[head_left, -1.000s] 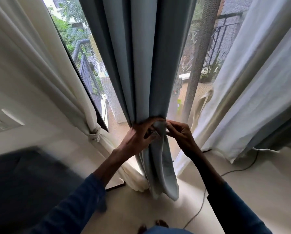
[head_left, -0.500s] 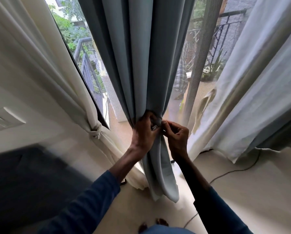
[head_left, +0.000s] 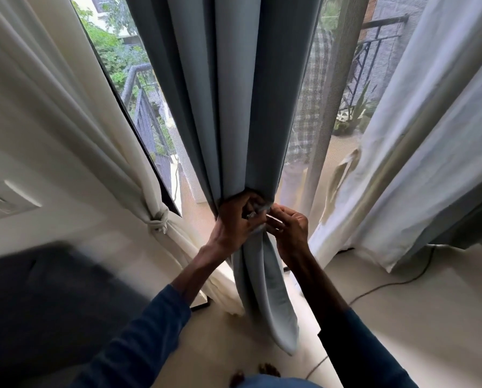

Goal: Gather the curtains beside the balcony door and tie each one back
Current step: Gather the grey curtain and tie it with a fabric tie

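Observation:
A grey-blue curtain (head_left: pixel 234 107) hangs in front of the balcony door, bunched tight at waist height. My left hand (head_left: pixel 234 222) grips the bunch, fingers curled round the folds. My right hand (head_left: pixel 290 231) pinches a thin tie end right beside it, at the front of the bunch. The tie itself is mostly hidden by my fingers. Below my hands the curtain falls loose to the floor. On the left a cream curtain (head_left: pixel 74 113) is held back by a knotted tie (head_left: pixel 160 221).
White and grey curtains (head_left: pixel 419 152) hang loose on the right. A cable (head_left: pixel 388 285) runs across the pale floor. A dark blurred piece of furniture (head_left: pixel 38 303) fills the lower left, below a wall switch (head_left: pixel 4 198). The balcony railing shows through the glass.
Both hands have closed in on the bunch and risen slightly. The right hand has moved left to meet the left, now pinching the tie end.

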`<action>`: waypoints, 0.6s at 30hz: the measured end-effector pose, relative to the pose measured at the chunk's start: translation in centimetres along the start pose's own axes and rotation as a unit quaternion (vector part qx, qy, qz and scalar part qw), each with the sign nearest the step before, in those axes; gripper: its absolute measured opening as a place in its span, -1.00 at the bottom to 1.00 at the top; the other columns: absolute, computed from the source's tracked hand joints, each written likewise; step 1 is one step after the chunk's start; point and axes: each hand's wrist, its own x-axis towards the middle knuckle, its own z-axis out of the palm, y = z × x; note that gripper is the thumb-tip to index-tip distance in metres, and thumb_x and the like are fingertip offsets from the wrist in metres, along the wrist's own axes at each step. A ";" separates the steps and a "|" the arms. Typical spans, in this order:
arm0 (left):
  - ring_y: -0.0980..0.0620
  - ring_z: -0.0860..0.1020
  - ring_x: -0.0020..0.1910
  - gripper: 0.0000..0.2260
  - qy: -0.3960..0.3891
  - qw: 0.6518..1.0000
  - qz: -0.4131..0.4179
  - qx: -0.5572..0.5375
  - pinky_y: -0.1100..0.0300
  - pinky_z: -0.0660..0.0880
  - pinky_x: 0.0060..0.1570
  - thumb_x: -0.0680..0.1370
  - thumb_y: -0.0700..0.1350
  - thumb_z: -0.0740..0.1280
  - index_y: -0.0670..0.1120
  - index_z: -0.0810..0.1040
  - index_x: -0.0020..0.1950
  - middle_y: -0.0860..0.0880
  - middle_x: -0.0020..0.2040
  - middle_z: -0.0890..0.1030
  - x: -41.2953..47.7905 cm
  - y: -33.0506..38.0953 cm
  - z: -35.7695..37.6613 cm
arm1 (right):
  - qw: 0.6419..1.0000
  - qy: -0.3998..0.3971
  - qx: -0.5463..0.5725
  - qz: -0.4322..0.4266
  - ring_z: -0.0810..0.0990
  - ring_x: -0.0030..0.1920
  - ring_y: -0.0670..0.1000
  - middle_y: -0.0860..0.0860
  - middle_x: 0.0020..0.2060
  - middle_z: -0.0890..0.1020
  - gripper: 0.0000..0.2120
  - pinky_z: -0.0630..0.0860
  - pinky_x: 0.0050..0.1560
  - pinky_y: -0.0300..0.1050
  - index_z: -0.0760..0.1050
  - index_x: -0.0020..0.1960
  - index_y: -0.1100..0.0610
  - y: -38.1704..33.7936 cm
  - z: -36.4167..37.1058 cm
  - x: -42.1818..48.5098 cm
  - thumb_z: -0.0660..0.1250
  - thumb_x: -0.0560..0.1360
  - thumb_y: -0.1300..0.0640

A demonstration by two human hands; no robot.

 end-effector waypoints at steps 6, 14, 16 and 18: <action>0.21 0.59 -0.28 -0.92 0.028 0.999 -0.031 -0.004 0.22 0.55 -0.27 0.54 -0.14 0.47 -0.12 0.64 -0.01 0.08 -0.28 0.62 -0.2 0.1 0.4 | 0.992 0.027 0.101 0.064 0.71 -0.21 0.05 0.14 -0.15 0.72 -0.83 0.63 -0.17 -0.17 0.63 0.08 0.33 -0.1 0.1 -0.3 0.30 0.59 0.29; 0.24 0.64 -0.30 -0.88 0.062 0.996 -0.063 0.009 0.36 0.47 -0.29 0.52 -0.03 0.51 -0.07 0.71 -0.06 0.06 -0.28 0.70 0.0 0.0 -0.8 | 0.996 0.034 0.076 0.023 0.69 -0.18 0.09 0.17 -0.10 0.71 -0.81 0.65 -0.10 -0.09 0.65 0.09 0.31 0.0 -0.9 -0.5 0.34 0.62 0.20; 0.24 0.66 -0.26 -0.85 0.059 0.996 -0.063 0.001 0.41 0.47 -0.26 0.50 0.01 0.53 -0.05 0.71 -0.04 0.08 -0.25 0.71 -0.4 0.3 -0.5 | 0.999 0.030 0.028 -0.032 0.69 -0.17 0.07 0.16 -0.12 0.71 -0.81 0.64 -0.09 -0.08 0.64 0.07 0.31 0.3 -0.7 -0.9 0.34 0.63 0.18; 0.26 0.66 -0.25 -0.82 0.064 0.996 -0.066 -0.002 0.38 0.51 -0.26 0.48 0.04 0.54 -0.03 0.70 -0.03 0.09 -0.24 0.71 -0.7 0.5 -0.3 | 0.996 0.032 -0.017 -0.085 0.70 -0.11 0.07 0.16 -0.11 0.72 -0.81 0.67 -0.05 -0.03 0.64 0.08 0.32 0.7 -0.7 -1.4 0.34 0.63 0.19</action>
